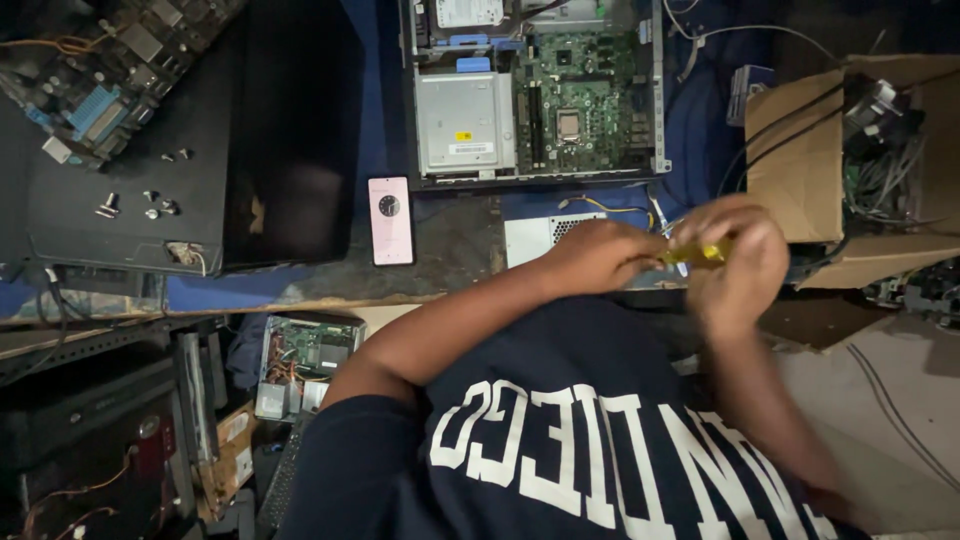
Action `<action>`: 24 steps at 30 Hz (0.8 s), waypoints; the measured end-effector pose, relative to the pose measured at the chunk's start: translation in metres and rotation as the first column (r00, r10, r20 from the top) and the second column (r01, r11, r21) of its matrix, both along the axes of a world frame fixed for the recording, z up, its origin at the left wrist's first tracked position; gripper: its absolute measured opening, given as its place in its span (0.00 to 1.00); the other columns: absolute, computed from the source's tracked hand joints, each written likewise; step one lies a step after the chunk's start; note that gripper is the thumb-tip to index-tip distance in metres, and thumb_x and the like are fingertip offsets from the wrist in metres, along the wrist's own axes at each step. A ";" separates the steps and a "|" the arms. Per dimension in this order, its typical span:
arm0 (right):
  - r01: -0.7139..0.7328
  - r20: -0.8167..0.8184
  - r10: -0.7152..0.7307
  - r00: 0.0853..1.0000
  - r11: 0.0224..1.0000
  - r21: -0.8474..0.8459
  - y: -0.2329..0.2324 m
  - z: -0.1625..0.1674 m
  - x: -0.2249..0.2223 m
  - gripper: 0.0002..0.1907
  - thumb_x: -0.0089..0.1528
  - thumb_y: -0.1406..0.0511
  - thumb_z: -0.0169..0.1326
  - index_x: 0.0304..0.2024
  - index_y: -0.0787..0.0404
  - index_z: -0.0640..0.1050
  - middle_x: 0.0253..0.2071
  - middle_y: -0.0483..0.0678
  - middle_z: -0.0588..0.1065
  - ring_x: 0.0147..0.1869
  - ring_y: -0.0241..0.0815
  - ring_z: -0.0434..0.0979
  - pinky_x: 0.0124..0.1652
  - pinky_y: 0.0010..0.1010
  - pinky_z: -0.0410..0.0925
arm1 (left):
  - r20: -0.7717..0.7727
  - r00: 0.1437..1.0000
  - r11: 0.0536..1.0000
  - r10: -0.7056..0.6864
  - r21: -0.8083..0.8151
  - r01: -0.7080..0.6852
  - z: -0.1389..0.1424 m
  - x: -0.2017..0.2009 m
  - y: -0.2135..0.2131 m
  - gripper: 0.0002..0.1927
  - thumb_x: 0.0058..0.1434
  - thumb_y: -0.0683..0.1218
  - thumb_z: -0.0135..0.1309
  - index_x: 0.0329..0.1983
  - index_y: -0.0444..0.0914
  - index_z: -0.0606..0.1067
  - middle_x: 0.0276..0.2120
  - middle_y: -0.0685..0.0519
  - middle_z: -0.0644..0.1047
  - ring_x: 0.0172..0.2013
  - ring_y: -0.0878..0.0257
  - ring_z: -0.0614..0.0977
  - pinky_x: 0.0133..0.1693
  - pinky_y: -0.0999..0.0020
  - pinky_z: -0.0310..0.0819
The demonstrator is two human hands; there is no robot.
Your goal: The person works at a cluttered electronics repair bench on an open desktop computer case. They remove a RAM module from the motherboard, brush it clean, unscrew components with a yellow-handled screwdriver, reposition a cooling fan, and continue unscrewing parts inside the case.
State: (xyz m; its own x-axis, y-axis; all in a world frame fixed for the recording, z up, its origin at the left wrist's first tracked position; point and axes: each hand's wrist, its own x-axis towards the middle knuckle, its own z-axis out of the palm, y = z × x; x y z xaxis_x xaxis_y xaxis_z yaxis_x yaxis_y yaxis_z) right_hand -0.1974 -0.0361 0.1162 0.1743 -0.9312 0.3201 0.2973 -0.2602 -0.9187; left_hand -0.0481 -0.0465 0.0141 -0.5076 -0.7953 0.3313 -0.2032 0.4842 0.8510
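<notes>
My left hand [600, 255] and my right hand [742, 250] meet in front of my chest, over the near edge of the workbench. Between them is a small yellow-handled tool [700, 254], likely a screwdriver, and both hands are closed on it. My right hand is motion-blurred, so its exact grip is unclear. Just beyond the hands lies an open desktop computer case [655, 100] with a green motherboard [585, 100] and a grey metal drive cage [465, 120]. A white perforated metal box [535, 235] sits under my left wrist.
A phone with a pink lit screen [390, 220] lies left of my hands. Further left, a black panel [150, 130] carries several loose screws [150, 205] and another circuit board [100, 70]. A cardboard box [800, 170] of cables stands at the right. More parts sit below the bench [300, 355].
</notes>
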 end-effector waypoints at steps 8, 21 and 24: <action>-0.023 -0.190 -0.025 0.981 0.969 -0.247 0.022 -0.047 -0.010 0.21 0.71 0.55 0.54 0.42 0.63 0.61 0.33 0.51 0.67 0.33 0.39 0.67 0.37 0.33 0.67 | 0.006 0.998 0.988 -0.056 -0.145 0.056 0.007 0.011 0.003 0.10 0.60 0.49 0.59 0.43 0.43 0.79 0.39 0.50 0.82 0.41 0.49 0.84 0.43 0.55 0.78; 0.247 -0.257 -0.409 0.876 0.837 -0.488 0.031 -0.019 0.027 0.22 0.70 0.59 0.52 0.49 0.68 0.57 0.37 0.58 0.64 0.40 0.46 0.64 0.43 0.37 0.67 | 0.028 0.999 0.998 0.024 -0.063 -0.022 0.001 0.012 -0.001 0.15 0.60 0.51 0.61 0.47 0.41 0.79 0.41 0.50 0.82 0.41 0.52 0.85 0.41 0.59 0.79; 0.184 -0.161 -0.257 0.953 0.912 -0.367 0.024 -0.034 0.010 0.18 0.70 0.60 0.54 0.44 0.62 0.60 0.33 0.51 0.63 0.34 0.39 0.61 0.34 0.32 0.64 | 0.070 0.996 0.992 -0.055 -0.111 0.062 0.001 0.012 -0.001 0.13 0.62 0.50 0.60 0.48 0.41 0.79 0.42 0.50 0.82 0.43 0.52 0.85 0.44 0.59 0.79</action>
State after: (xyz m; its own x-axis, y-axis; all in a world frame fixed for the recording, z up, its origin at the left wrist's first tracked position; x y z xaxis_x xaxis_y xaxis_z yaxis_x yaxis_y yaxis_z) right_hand -0.1875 -0.0118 0.0825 0.0716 -0.7913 0.6072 0.0140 -0.6079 -0.7939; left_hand -0.0360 -0.0470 0.0146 -0.5761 -0.7231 0.3810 -0.2261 0.5890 0.7759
